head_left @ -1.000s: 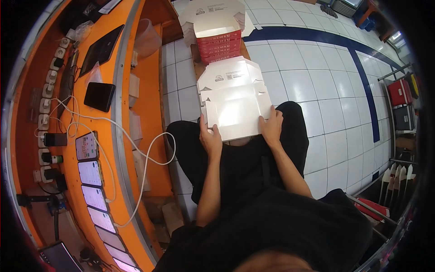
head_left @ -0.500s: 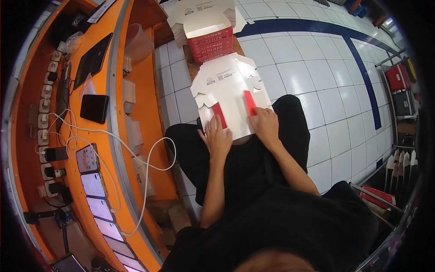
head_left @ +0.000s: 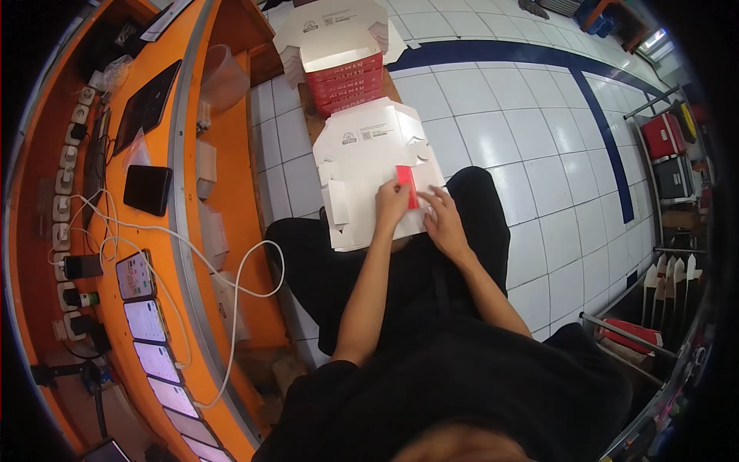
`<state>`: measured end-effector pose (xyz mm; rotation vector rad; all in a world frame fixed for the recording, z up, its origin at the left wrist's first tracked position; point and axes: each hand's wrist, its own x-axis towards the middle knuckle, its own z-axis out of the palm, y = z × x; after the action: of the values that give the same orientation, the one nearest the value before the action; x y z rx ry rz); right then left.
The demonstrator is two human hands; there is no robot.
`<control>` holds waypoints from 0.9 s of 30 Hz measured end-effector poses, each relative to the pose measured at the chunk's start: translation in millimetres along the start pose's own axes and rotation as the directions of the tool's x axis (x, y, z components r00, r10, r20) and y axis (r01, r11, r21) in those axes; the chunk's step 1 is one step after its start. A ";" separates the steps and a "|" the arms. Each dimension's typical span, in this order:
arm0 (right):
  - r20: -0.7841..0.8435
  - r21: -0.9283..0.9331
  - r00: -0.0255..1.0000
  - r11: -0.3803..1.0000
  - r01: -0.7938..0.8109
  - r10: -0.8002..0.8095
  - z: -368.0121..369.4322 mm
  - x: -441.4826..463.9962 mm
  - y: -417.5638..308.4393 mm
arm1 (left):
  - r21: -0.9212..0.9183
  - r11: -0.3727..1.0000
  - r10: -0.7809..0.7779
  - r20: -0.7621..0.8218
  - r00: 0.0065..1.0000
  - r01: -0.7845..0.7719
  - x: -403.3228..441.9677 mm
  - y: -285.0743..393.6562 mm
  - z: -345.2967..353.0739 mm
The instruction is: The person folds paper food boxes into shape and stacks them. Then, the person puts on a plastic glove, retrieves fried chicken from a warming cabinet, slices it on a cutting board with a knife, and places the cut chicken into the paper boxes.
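Note:
A flat white cardboard box blank (head_left: 366, 173) with printed marks and cut edges lies across my lap. On its right side a red flap (head_left: 406, 185) is folded inward. My left hand (head_left: 392, 204) has its fingers closed at the left edge of that red flap. Just right of the flap, my right hand (head_left: 445, 222) rests on the cardboard with its fingers apart. At the blank's left side, another flap (head_left: 339, 202) shows its white face. The bottom edge of the blank lies near my knees.
Folded red-sided boxes (head_left: 346, 83) are stacked beyond the blank, with an open one on top. On the left runs an orange counter (head_left: 165, 231) carrying several phones (head_left: 146, 319), a tablet (head_left: 148, 108) and a dangling white cable (head_left: 254, 291). A metal rack (head_left: 658, 185) stands at right.
My left hand has left the left-side flap and moved right to the red flap. The left flap now shows white instead of red. My right hand has slid down and opened off the red flap.

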<state>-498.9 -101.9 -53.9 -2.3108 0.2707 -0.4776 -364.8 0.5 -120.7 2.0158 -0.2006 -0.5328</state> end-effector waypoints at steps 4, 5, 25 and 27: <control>-0.191 0.425 0.835 0.810 -0.404 0.517 5.7 -24.3 13.1 | -0.642 0.711 -0.197 0.211 0.957 0.288 -9.3 29.5 -16.9; -0.082 0.488 0.812 0.733 -0.473 0.578 8.6 -30.6 22.7 | -0.699 0.642 -0.200 0.244 0.949 0.316 -13.2 36.6 -22.3; -0.060 0.060 0.937 0.938 -0.340 0.343 37.7 6.1 25.3 | 0.009 0.965 0.259 -0.166 0.952 -0.261 -57.8 46.6 -80.4; -0.096 0.117 0.924 0.926 -0.360 0.371 39.9 5.4 45.6 | 0.393 0.910 0.320 -0.470 0.823 -0.129 -68.9 57.1 -123.0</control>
<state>-479.7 -110.2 -111.0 -2.0758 0.7072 -0.4237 -366.0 95.4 -1.9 2.3568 -0.2042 0.2428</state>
